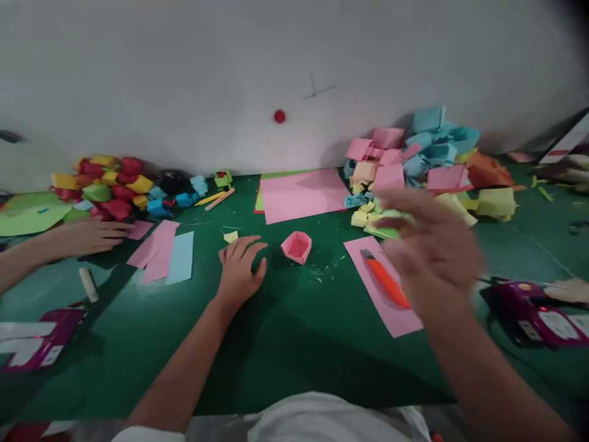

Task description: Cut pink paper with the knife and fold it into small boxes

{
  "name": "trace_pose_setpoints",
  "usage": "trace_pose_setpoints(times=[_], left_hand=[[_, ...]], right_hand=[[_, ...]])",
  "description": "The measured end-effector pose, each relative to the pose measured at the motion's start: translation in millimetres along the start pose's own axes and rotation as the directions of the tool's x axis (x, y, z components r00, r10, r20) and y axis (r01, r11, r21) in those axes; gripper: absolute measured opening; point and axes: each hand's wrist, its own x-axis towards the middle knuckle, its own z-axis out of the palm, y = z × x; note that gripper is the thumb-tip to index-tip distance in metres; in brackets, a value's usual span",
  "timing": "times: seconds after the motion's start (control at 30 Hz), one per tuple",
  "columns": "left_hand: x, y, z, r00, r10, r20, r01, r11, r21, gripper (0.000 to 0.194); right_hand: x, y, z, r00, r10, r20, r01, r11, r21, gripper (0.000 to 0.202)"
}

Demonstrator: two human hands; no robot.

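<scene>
With the pink box (pixel 297 247) at the hub of the dial and twelve toward the wall (pixel 184 86), the box sits on the green table (pixel 276 356), its open side up, and neither hand touches it. The left hand (pixel 242 267) is near the box, between eight and nine o'clock, palm down with nothing in it; its fingers are bent and slightly spread, the thumb apart from the forefinger, and whether it rests on the table cannot be told. The right hand (pixel 432 239) is raised at three o'clock, well apart from the box and blurred; its fingers are curled, a gap shows between thumb and forefinger, and no held thing can be seen. Below it, between three and four, an orange knife (pixel 386 279) lies on a pink strip (pixel 394 326), its metal end toward eleven. A pink sheet (pixel 299 196) lies at twelve, with green and red edges showing from under it. Folded paper pieces are heaped in a right pile (pixel 389 177) at two and a left pile (pixel 105 191) between nine and ten. Two pens (pixel 216 200) lie at ten. At nine, a co-worker's hand (pixel 99 236) reaches over the table beside cut strips, the nearest to the box a blue strip (pixel 181 258).
</scene>
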Motion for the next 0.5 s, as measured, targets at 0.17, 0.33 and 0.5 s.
trace_pose_setpoints(times=[0.17,0.33,0.5], left_hand=[[-4,27,6.1,0.994,0.074,0.08,-0.065,0.992,-0.107,0.043],[-9,37,9.1,0.994,0.066,0.085,-0.05,0.983,-0.178,0.052],[-5,39,11.5,0.991,0.084,0.101,-0.061,0.976,-0.207,0.055]], right_hand=[[-32,65,48,0.94,0.169,0.297,-0.116,0.975,-0.188,0.068],[-54,92,73,0.907,0.193,0.374,-0.088,0.956,-0.281,0.083],[-57,95,80,0.901,0.246,0.358,-0.139,0.944,-0.3,0.078]])
